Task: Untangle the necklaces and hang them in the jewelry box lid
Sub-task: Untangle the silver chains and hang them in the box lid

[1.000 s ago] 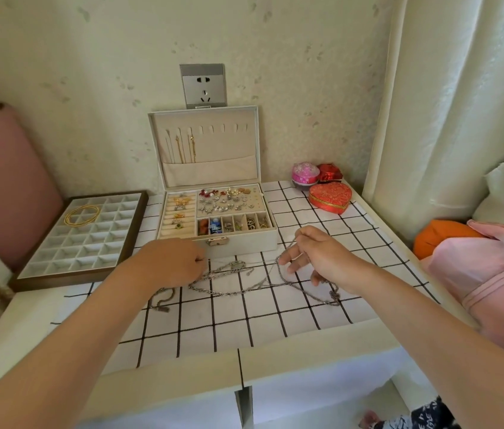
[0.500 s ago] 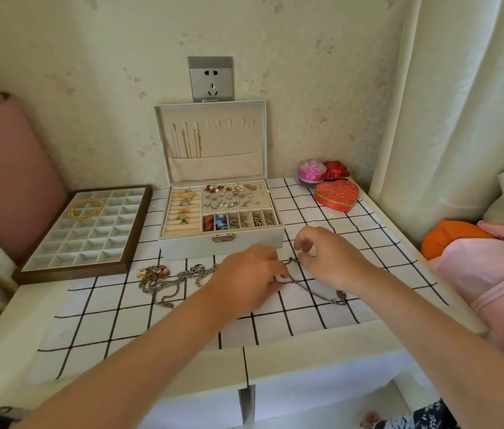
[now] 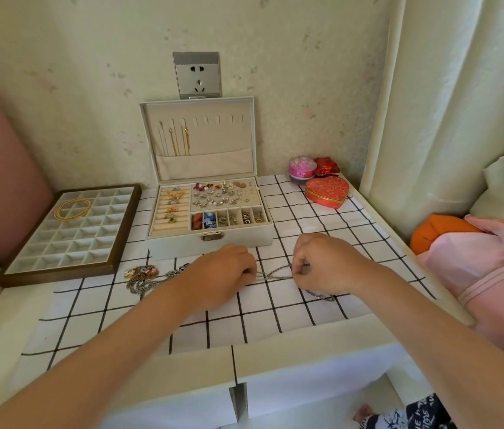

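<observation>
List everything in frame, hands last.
jewelry box: 1, white, open, middle, against wall
lid: 1, white, upright
chains: few, gold, hanging at lid's left
necklaces: tangled bunch, silver, on cloth before box
tray: 1, brown-framed, left of box
bangles: bundle, gold, in tray
heart box: 1, red, right of box
round box: 1, pink, behind heart box
small box: 1, red, beside round box
socket: 1, grey, wall above lid
cloth: 1, white with black grid, on table
left hand: 1, gripping necklaces
right hand: 1, pinching necklaces
</observation>
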Demonstrator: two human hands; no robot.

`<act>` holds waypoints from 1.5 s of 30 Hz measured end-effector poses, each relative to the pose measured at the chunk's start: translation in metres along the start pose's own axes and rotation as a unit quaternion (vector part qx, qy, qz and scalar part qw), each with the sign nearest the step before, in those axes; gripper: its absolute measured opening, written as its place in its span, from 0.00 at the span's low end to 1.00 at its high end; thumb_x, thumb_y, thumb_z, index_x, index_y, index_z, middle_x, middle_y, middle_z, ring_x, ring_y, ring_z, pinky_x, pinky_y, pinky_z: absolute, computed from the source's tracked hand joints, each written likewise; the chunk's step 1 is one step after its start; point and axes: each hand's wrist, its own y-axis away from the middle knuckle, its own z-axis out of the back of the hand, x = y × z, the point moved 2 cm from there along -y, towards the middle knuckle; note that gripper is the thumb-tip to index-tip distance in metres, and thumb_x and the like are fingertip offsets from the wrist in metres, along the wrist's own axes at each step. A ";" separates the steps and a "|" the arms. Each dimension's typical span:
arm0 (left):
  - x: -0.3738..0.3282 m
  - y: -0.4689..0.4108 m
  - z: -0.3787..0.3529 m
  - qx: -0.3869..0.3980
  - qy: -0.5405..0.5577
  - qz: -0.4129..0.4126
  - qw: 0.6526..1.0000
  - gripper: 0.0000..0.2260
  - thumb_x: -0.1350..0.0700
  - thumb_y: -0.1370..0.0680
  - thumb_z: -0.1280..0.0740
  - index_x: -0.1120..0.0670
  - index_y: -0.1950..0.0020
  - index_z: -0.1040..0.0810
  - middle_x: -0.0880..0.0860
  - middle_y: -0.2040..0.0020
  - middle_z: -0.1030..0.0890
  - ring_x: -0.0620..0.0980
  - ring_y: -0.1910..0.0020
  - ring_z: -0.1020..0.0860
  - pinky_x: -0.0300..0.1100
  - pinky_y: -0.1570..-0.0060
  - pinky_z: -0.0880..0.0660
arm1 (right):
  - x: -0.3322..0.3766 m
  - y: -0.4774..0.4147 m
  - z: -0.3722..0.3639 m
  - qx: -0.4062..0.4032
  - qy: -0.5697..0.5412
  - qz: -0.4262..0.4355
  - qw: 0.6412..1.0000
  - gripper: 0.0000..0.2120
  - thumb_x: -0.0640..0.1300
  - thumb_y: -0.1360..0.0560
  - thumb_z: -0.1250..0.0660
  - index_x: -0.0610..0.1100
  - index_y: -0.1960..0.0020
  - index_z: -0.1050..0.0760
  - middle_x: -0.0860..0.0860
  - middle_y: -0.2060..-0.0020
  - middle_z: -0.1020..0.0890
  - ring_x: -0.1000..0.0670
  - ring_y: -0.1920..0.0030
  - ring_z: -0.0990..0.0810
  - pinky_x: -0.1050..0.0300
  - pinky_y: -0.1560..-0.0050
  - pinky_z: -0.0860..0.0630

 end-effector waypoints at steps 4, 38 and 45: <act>0.000 0.003 0.006 0.001 0.018 0.011 1.000 0.05 0.54 0.18 0.38 0.49 0.48 0.22 0.43 0.50 0.24 0.41 0.48 0.30 0.40 0.47 0.28 | -0.001 0.000 -0.001 -0.006 0.000 -0.003 1.000 0.01 0.48 0.31 0.29 0.53 0.61 0.19 0.59 0.53 0.24 0.55 0.52 0.23 0.53 0.51 0.22; 0.006 0.013 0.041 0.032 0.458 0.140 0.877 0.07 0.59 0.17 0.39 0.57 0.53 0.24 0.53 0.65 0.24 0.51 0.63 0.19 0.44 0.48 0.21 | 0.016 -0.009 0.005 0.012 -0.529 -0.030 0.848 0.16 0.39 0.17 0.42 0.41 0.64 0.28 0.45 0.72 0.22 0.43 0.60 0.19 0.47 0.46 0.22; 0.010 0.018 0.045 0.080 0.432 0.182 0.880 0.07 0.58 0.19 0.36 0.55 0.57 0.24 0.50 0.70 0.33 0.47 0.73 0.36 0.42 0.70 0.28 | 0.012 -0.006 0.017 -0.012 -0.512 -0.028 0.858 0.20 0.41 0.18 0.41 0.45 0.69 0.30 0.47 0.76 0.34 0.48 0.73 0.38 0.38 0.48 0.21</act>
